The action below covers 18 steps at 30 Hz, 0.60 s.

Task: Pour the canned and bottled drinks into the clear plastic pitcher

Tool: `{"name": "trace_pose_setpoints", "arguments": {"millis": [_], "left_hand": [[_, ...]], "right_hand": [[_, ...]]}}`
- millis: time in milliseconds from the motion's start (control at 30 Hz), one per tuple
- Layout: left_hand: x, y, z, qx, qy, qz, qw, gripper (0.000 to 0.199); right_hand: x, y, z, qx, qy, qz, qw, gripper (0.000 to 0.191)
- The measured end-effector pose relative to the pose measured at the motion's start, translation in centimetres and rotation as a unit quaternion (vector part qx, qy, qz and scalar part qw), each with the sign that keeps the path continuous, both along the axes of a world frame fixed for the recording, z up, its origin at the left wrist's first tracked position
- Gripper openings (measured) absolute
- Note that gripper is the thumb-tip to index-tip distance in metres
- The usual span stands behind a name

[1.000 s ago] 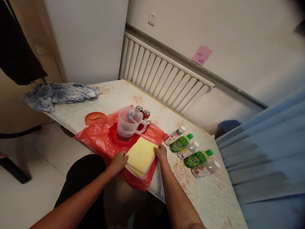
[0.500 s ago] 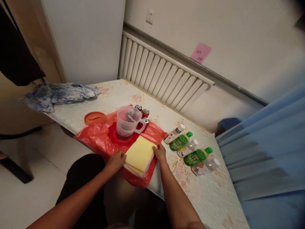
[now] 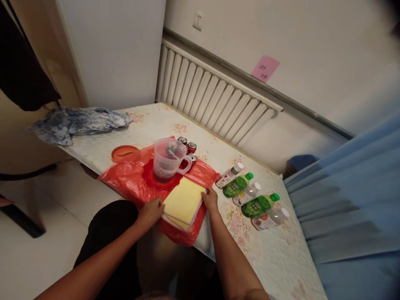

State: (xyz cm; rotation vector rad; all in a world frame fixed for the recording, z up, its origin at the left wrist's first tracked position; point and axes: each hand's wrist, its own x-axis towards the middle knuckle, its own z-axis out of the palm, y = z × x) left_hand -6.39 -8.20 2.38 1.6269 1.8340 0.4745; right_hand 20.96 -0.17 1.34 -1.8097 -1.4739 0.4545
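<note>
A stack of yellow cloths (image 3: 183, 201) lies on a red plastic bag (image 3: 125, 179) at the table's near edge. My left hand (image 3: 151, 213) pinches the stack's left edge, fingers closed. On the right edge, my right hand (image 3: 210, 197) grips the same stack between thumb and fingers. Just beyond stands a clear plastic measuring jug (image 3: 165, 160), handle to the right, on a red scalloped plate (image 3: 150, 177). Something dark shows in or through the jug; I cannot make out what.
Several drink cans (image 3: 191, 147) stand behind the jug. An orange round lid (image 3: 125, 153) lies to its left. On the right, several bottles (image 3: 258, 205) lie in a row on the flowered tablecloth (image 3: 265, 254). A blue patterned cloth (image 3: 84, 124) is at the far left, a radiator (image 3: 206, 91) behind.
The view has shifted very slightly. Both hands stay on the cloth stack, and nothing on the table has visibly moved.
</note>
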Motion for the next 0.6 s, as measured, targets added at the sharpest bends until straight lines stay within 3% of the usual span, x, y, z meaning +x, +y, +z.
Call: {"name": "trace_pose_setpoints", "arguments": {"millis": [133, 233, 333, 467, 600], "left_hand": [[-0.1, -0.8, 1.1, 0.007, 0.04, -0.005, 0.999, 0.013], [0.4, -1.3, 1.9, 0.1, 0.112, -0.035, 0.988, 0.015], [1.9, -1.3, 1.8, 0.204, 0.157, -0.116, 0.959, 0.021], [4.5, -0.1, 0.1, 0.273, 0.145, -0.173, 0.935, 0.034], [5.9, 0.9, -2.5, 0.307, 0.147, -0.19, 0.921, 0.042]], "right_hand": [[-0.5, -1.0, 0.5, 0.032, -0.033, -0.025, 0.999, 0.028], [-1.7, -2.1, 1.2, 0.085, -0.067, -0.035, 0.994, 0.035], [-3.8, -2.9, 1.7, 0.141, -0.137, 0.041, 0.98, 0.031], [-6.3, -3.4, 1.1, 0.156, -0.2, 0.147, 0.956, 0.032], [-7.2, -3.8, -0.4, 0.102, -0.244, 0.169, 0.95, 0.041]]}}
